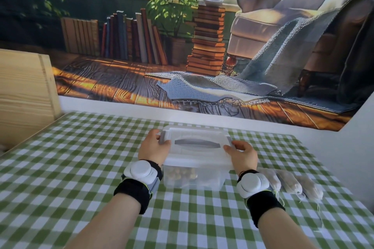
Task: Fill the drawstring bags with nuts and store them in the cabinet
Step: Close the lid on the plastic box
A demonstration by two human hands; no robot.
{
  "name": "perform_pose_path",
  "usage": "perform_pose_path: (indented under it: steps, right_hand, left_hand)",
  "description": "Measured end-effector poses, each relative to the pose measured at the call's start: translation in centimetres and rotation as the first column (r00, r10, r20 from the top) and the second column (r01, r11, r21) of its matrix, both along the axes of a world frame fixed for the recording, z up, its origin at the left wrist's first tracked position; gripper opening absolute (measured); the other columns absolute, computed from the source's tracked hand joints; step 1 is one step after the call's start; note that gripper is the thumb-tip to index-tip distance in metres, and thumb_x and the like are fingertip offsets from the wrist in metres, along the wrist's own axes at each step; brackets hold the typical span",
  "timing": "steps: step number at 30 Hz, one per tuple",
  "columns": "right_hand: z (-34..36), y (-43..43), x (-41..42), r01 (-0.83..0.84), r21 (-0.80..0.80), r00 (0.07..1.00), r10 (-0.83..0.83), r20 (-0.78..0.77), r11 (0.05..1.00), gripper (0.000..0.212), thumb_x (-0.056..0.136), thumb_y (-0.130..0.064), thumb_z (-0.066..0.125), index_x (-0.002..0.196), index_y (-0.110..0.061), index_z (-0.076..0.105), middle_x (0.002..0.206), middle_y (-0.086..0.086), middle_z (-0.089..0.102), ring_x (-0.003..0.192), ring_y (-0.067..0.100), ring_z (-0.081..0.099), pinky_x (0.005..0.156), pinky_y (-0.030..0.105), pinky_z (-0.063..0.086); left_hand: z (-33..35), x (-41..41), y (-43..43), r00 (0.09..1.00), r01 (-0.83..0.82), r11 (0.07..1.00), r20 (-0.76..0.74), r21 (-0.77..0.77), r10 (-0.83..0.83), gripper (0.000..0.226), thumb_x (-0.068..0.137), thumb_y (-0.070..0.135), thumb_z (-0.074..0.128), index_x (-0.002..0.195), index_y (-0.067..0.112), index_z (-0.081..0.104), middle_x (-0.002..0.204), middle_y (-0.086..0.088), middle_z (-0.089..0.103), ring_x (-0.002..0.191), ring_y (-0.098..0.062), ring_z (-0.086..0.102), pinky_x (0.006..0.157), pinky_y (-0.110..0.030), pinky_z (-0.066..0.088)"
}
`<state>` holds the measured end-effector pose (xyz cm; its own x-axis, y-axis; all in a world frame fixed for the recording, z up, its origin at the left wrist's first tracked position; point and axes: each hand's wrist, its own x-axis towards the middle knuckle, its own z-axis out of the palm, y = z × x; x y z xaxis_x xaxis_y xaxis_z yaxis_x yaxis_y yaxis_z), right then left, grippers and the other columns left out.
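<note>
A clear plastic box with a white lid and a grey handle stands mid-table, and brown nuts show through its front wall. My left hand grips the latch at the lid's left end. My right hand grips the latch at the lid's right end. The lid lies on the box. Several sheer drawstring bags lie flat on the cloth just right of the box, behind my right wrist. A light wooden cabinet stands at the table's left edge; only its side panel shows.
The table carries a green and white checked cloth. A printed backdrop of a room with books and an armchair hangs behind it. A white wall closes the right side. Both wrists wear black bands with white discs.
</note>
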<state>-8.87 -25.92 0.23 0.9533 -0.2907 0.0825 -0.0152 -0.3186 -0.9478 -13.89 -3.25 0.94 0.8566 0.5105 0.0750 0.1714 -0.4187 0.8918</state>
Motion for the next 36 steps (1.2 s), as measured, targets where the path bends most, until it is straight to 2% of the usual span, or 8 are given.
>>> perform_pose_path:
  steps: [6,11,15,19,26,28,33,36]
  right_hand:
    - [0.1,-0.6,-0.2,-0.052,-0.022,0.999,0.052,0.011,0.998,0.028,0.084,-0.024,0.064,0.112,-0.017,0.066,0.116,0.001,0.065,0.105,0.019,0.058,0.093,0.033,0.047]
    - [-0.5,-0.4,-0.2,-0.111,0.095,0.993,0.114,-0.024,0.989,0.044,0.088,-0.013,0.056,0.131,-0.010,0.051,0.127,0.008,0.056,0.106,0.022,0.053,0.093,0.034,0.044]
    - [0.0,0.6,1.3,-0.146,0.100,0.989,0.148,-0.014,0.984,0.051,0.087,-0.009,0.054,0.137,-0.011,0.043,0.133,0.008,0.052,0.107,0.023,0.053,0.089,0.033,0.044]
    - [0.8,1.8,6.0,-0.179,0.020,0.984,0.179,-0.019,0.984,0.049,0.088,-0.009,0.053,0.136,-0.010,0.044,0.132,0.009,0.053,0.107,0.024,0.053,0.082,0.030,0.041]
    - [1.0,3.5,14.4,-0.204,-0.128,0.979,0.202,-0.025,0.971,0.042,0.087,-0.011,0.052,0.128,-0.006,0.052,0.115,0.009,0.060,0.091,0.022,0.054,0.073,0.026,0.039]
    - [0.9,3.6,15.8,-0.213,-0.137,0.977,0.210,-0.034,0.967,0.042,0.087,-0.014,0.053,0.128,-0.006,0.054,0.122,0.012,0.060,0.097,0.024,0.056,0.075,0.026,0.039]
    - [0.0,3.7,19.2,-0.169,-0.113,0.986,0.169,-0.006,0.979,0.043,0.090,-0.020,0.053,0.130,-0.007,0.052,0.131,0.011,0.056,0.116,0.027,0.054,0.090,0.030,0.043]
    - [-1.1,4.0,19.9,-0.151,-0.093,0.988,0.153,0.015,0.984,0.046,0.094,-0.023,0.050,0.137,-0.008,0.045,0.139,0.008,0.049,0.126,0.025,0.046,0.097,0.026,0.035]
  left_hand:
    - [-0.9,-0.1,1.0,0.998,0.067,0.975,0.035,-0.214,-0.061,0.047,0.085,0.023,0.066,0.129,0.014,0.051,0.127,-0.002,0.058,0.110,-0.023,0.057,0.087,-0.033,0.046]
    - [-1.2,0.2,1.0,0.989,0.127,0.929,-0.031,-0.347,-0.147,0.023,0.086,0.014,0.064,0.104,0.016,0.049,0.092,0.001,0.060,0.082,-0.017,0.059,0.068,-0.029,0.047]
    - [0.1,2.4,1.5,0.992,0.105,0.936,-0.034,-0.335,-0.123,0.024,0.086,0.012,0.061,0.108,0.011,0.053,0.097,-0.008,0.061,0.088,-0.026,0.059,0.076,-0.034,0.047]
    - [0.9,7.2,2.8,0.991,0.103,0.957,-0.050,-0.270,-0.120,0.024,0.084,0.012,0.061,0.107,0.006,0.058,0.092,-0.009,0.061,0.079,-0.024,0.056,0.058,-0.028,0.040]
    - [0.8,15.3,4.4,0.993,0.075,0.980,-0.081,-0.187,-0.092,0.039,0.071,0.022,0.065,0.103,0.001,0.062,0.095,-0.012,0.062,0.083,-0.029,0.057,0.058,-0.028,0.040]
    - [0.9,16.8,4.6,0.995,0.066,0.981,-0.061,-0.181,-0.078,0.049,0.065,0.025,0.065,0.108,0.001,0.062,0.097,-0.013,0.063,0.084,-0.028,0.057,0.059,-0.027,0.039]
    - [-0.4,20.7,4.5,1.000,0.019,0.965,0.027,-0.262,-0.013,0.039,0.082,0.015,0.064,0.119,0.007,0.054,0.102,-0.006,0.058,0.086,-0.024,0.054,0.070,-0.028,0.038]
    - [-1.8,21.8,4.5,0.998,0.015,0.948,0.062,-0.318,0.005,0.038,0.083,0.015,0.062,0.119,0.012,0.052,0.102,-0.004,0.058,0.088,-0.024,0.056,0.074,-0.030,0.041]
